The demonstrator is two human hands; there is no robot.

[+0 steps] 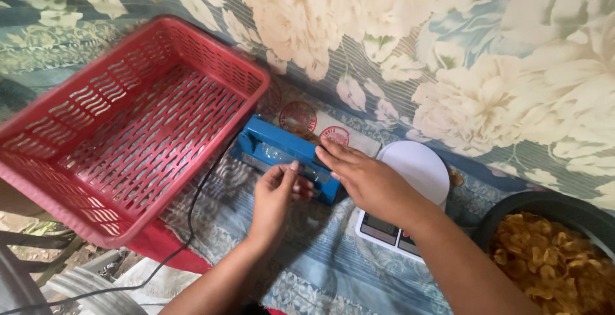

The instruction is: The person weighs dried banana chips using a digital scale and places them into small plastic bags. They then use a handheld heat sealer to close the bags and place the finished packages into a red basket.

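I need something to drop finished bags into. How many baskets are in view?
1. A red slotted basket sits on the floral cloth left of the blue sealer that both hands touch. More may lie outside the frame.

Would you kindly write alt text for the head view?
Both hands work at a blue heat sealer: the left hand pinches a clear bag while the right hand presses the bar. Nearby are a red basket, white scale and bowl of chips.
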